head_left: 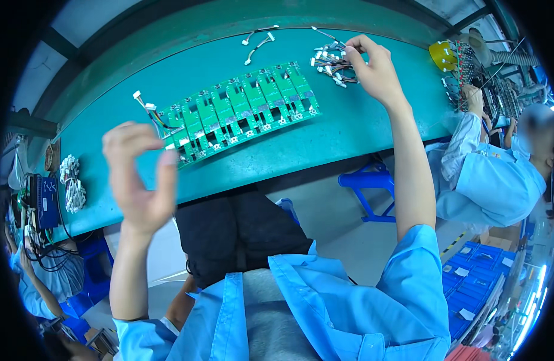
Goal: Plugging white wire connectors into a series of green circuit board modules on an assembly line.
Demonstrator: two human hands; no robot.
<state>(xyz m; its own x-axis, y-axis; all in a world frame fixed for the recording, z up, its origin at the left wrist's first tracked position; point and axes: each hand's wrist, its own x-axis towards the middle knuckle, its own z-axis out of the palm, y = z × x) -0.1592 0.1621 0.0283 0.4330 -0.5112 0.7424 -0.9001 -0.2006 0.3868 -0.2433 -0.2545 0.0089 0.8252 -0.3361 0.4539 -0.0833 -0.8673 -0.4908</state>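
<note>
A long panel of green circuit boards [232,111] lies slantwise on the table in front of me. At its left end a short wire cable [152,111] with white connectors sticks up from the board. My left hand [137,183], smeared by motion, hovers over that end with thumb and fingers apart, apparently holding nothing. Farther right, my right hand [378,73] pinches a thin wire cable [330,36] whose white connector points away to the upper left. Just under those fingers is a pile of similar wire cables [330,64]; the fingertips partly cover it.
Two loose cables [261,48] lie beyond the boards on the green table [271,159]. A bundle of white connectors [72,183] sits at the left end. Co-workers sit on both sides, one in a blue smock [493,171] at right. A blue stool [370,186] stands below the edge.
</note>
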